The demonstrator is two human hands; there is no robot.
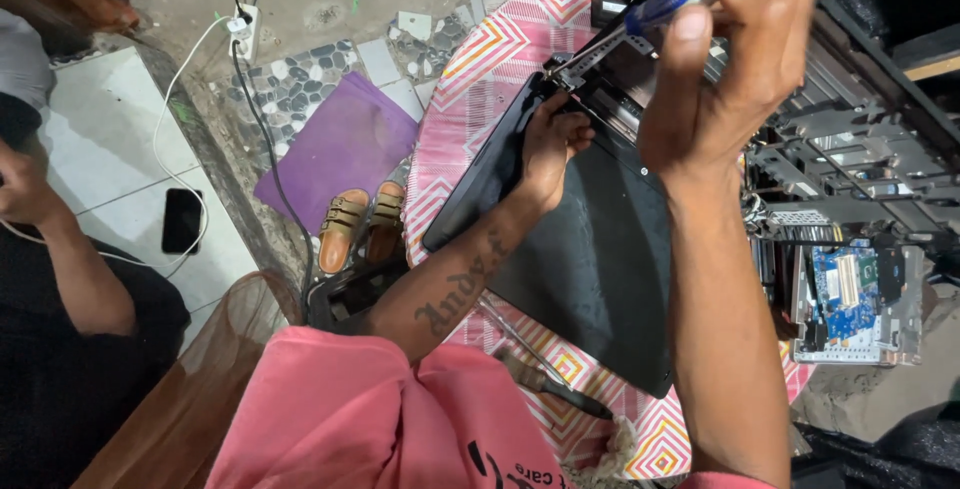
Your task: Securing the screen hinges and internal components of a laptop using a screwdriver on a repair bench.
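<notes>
Head view, looking down over a round table [470, 69] covered in a pink, orange and white zigzag cloth. My left hand [552, 149] rested on the upper edge of a flat black panel [600, 259], fingers curled over its corner and pressed against it. The panel lay tilted across the table, its lower corner near my lap. My right hand [735, 59] was closed around the blue handle of a screwdriver [640, 19], whose metal shaft ran down and left to the panel's top corner, just beside my left fingers. Behind the panel stood an opened grey machine chassis [860, 139] with bare metal framing; a blue circuit board [845, 294] lay in a metal tray at its right. A second, dark-handled screwdriver [550, 384] lay on the cloth near my pink shirt. On the floor to the left: a pair of brown sandals [360, 224], a purple sheet [345, 144], a black phone [182, 220] on white tile, and a white cable running to a power strip [243, 31]. Another person's arm [60, 249] showed at the far left edge.
</notes>
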